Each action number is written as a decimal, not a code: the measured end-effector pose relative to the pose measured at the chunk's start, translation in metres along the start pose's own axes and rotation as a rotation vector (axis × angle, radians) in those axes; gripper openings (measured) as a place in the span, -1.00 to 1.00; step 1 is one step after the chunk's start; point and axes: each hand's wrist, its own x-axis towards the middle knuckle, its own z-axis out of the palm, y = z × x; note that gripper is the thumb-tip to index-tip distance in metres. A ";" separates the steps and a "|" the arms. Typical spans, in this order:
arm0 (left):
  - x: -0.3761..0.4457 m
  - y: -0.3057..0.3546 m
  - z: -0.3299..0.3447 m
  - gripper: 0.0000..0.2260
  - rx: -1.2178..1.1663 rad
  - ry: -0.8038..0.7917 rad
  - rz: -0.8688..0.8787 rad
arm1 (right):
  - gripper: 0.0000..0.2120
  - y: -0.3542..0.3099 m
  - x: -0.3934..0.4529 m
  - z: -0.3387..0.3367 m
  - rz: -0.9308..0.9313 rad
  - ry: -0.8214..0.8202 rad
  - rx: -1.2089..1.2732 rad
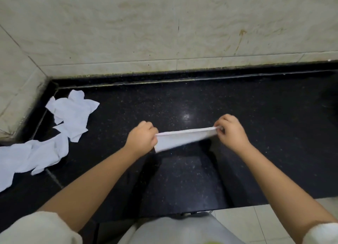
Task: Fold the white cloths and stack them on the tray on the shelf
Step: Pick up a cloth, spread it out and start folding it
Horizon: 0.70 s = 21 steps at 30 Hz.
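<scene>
Black speckled stone counter (256,134) fills the frame's middle, polished, with a light glare near centre. Beige marbled wall tiles (128,24) cover the upper half and the left side, meeting in a corner at upper left. Pale floor tiles (256,223) at lower right.

Two bare forearms reaching forward from pale short sleeves, left hand (141,136) curled into a fist pinching one end of a folded white cloth (180,138), right hand (230,132) pinching the other end with fingertips, both hands level, held apart, knuckles up
</scene>
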 end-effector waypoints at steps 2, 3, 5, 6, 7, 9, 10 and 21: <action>-0.006 0.001 -0.003 -0.74 0.016 0.033 0.082 | -0.79 0.001 -0.012 -0.004 -0.037 0.085 0.007; -0.012 0.004 0.000 -0.76 0.028 0.029 0.118 | -0.77 0.004 -0.022 0.001 -0.043 0.091 0.006; -0.028 0.015 0.013 -0.77 0.022 -0.074 0.174 | -0.74 0.010 -0.042 0.018 -0.017 0.031 -0.026; -0.036 0.022 0.020 -0.77 0.006 -0.185 0.196 | -0.75 0.013 -0.052 0.028 0.033 -0.057 -0.064; -0.043 0.029 0.026 -0.77 -0.018 -0.311 0.178 | -0.76 0.015 -0.061 0.038 0.101 -0.186 -0.120; -0.052 0.033 0.034 -0.78 -0.105 -0.484 0.024 | -0.75 0.015 -0.079 0.051 0.240 -0.411 -0.165; -0.053 0.031 0.035 -0.78 -0.181 -0.499 -0.074 | -0.75 0.015 -0.085 0.054 0.293 -0.408 -0.127; -0.028 0.041 0.057 -0.44 -0.219 -0.475 -0.415 | -0.71 -0.010 -0.060 0.061 0.749 -0.311 -0.139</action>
